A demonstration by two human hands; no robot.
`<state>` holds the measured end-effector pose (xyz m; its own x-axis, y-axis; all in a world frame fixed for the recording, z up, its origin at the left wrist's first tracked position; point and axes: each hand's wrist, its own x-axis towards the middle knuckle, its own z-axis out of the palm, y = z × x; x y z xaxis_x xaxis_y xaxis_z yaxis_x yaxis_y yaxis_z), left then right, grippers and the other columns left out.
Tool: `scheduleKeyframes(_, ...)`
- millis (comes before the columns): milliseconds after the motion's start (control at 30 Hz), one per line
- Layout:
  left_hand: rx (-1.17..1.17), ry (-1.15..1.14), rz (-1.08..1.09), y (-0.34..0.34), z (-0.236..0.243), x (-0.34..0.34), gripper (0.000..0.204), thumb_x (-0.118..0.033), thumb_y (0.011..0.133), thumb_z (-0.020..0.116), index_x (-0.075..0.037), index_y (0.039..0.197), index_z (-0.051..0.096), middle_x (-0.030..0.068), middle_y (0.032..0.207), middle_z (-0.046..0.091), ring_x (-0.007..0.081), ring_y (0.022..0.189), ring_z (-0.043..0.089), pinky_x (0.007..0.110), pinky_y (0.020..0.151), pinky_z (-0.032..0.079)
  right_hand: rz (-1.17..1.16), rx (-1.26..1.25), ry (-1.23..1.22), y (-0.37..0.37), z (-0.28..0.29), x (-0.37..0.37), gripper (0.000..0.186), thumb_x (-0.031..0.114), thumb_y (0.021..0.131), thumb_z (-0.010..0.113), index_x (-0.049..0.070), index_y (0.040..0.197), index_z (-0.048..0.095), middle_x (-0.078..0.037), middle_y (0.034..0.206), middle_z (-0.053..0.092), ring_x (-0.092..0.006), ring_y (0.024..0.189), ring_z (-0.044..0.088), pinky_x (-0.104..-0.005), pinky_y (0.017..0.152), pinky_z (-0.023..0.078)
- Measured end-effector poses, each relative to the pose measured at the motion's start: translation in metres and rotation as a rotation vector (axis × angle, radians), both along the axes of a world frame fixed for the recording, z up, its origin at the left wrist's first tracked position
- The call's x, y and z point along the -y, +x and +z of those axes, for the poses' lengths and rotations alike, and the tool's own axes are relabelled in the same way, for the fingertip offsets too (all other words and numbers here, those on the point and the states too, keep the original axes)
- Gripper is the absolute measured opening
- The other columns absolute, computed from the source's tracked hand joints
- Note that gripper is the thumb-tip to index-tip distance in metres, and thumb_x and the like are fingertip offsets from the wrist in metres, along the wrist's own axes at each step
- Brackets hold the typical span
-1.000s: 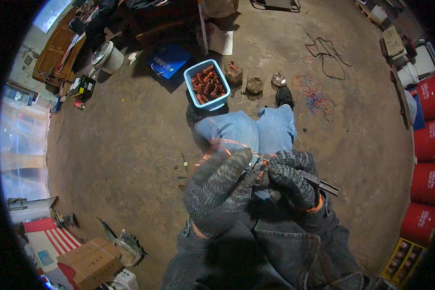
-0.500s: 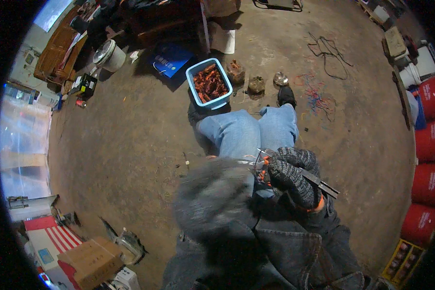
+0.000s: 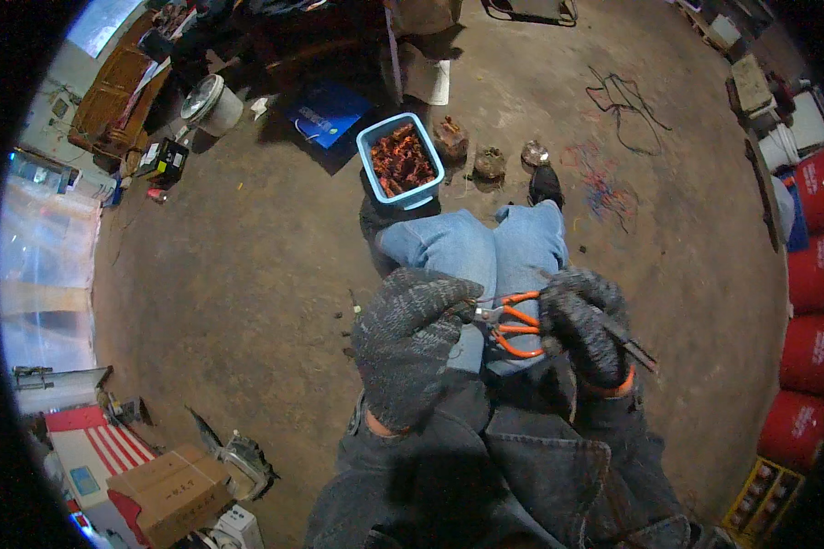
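My left hand [image 3: 414, 339], in a dark grey knit glove, has its fingers pinched at the short silver blades of a pair of orange-handled scissors [image 3: 519, 353]. Whether a thin wire is also in that pinch I cannot make out. The looped handles reach across to my right hand [image 3: 584, 320], gloved alike, whose fingers touch their ends. That hand is closed round a narrow grey metal tool [image 3: 636, 351], its end sticking out at the lower right; its kind is unclear. Both hands are above my lap, over blue jeans [image 3: 449, 247].
Beyond my knees stands a light blue tub [image 3: 437, 160] of coppery tangled strands. Several clear bags [image 3: 489, 164] sit beside it. Coloured wire scraps [image 3: 604, 188] and a dark cable [image 3: 627, 105] lie on the floor. Red drums [image 3: 810, 352] line the right; a cardboard box [image 3: 169, 494] is lower left.
My left hand, blurred before, is now still and pinched at the scissors' blades. The scissors show more fully between my hands, and my right hand has shifted slightly right.
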<state>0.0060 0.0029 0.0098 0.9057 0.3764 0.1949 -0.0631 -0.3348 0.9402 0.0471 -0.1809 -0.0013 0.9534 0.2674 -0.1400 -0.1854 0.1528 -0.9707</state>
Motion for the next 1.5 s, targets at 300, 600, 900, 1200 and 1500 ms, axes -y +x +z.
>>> scheduleKeyframes(300, 0.101, 0.224, 0.012, 0.000, 0.002, -0.010, 0.021, -0.001, 0.065, 0.068, -0.004, 0.085, 0.068, 0.0101, 0.075, 0.060, 0.0220, 0.066, 0.058, 0.032, 0.058, 0.045, -0.407, 0.647, -1.014, 0.070, -0.049, 0.072, 0.020, 0.016, 0.088, 0.052, 0.000, 0.098, 0.059, -0.007, 0.088, 0.062, -0.0148, 0.069, 0.058, -0.0289, 0.064, 0.047)
scheduleKeyframes(600, 0.055, 0.148, -0.014, 0.000, 0.012, 0.003, 0.014, -0.001, 0.061, 0.065, 0.001, 0.075, 0.066, 0.0087, 0.063, 0.054, 0.0197, 0.060, 0.055, 0.029, 0.053, 0.041, -0.223, 0.556, -0.555, 0.037, -0.008, 0.012, 0.022, 0.006, 0.080, 0.060, 0.002, 0.101, 0.060, -0.013, 0.095, 0.064, -0.0229, 0.087, 0.061, -0.0307, 0.078, 0.046)
scheduleKeyframes(900, 0.098, 0.310, 0.037, -0.002, 0.011, 0.001, 0.015, -0.002, 0.062, 0.066, -0.001, 0.077, 0.067, 0.0103, 0.066, 0.056, 0.0225, 0.062, 0.057, 0.032, 0.055, 0.043, 0.169, 1.152, -0.723, 0.031, 0.003, -0.022, 0.017, 0.019, 0.070, 0.068, 0.010, 0.085, 0.066, -0.007, 0.073, 0.061, -0.0252, 0.067, 0.060, -0.0351, 0.055, 0.046)
scheduleKeyframes(1200, 0.183, -0.130, 0.161, -0.013, -0.014, 0.001, 0.021, -0.004, 0.067, 0.064, 0.000, 0.087, 0.068, 0.0119, 0.077, 0.063, 0.0231, 0.072, 0.059, 0.033, 0.064, 0.047, 0.304, 0.839, -0.670, -0.013, 0.007, -0.054, 0.022, 0.016, 0.071, 0.062, 0.007, 0.091, 0.063, -0.009, 0.078, 0.059, -0.0279, 0.068, 0.058, -0.0394, 0.053, 0.045)
scheduleKeyframes(1500, 0.133, -0.240, 0.043, -0.017, -0.008, -0.003, 0.026, 0.001, 0.068, 0.061, 0.000, 0.094, 0.067, 0.0111, 0.079, 0.062, 0.0234, 0.071, 0.059, 0.032, 0.064, 0.047, 0.232, 0.842, -0.714, -0.018, 0.006, -0.055, 0.023, 0.015, 0.074, 0.063, 0.004, 0.094, 0.061, -0.010, 0.075, 0.058, -0.0264, 0.060, 0.057, -0.0371, 0.049, 0.045)
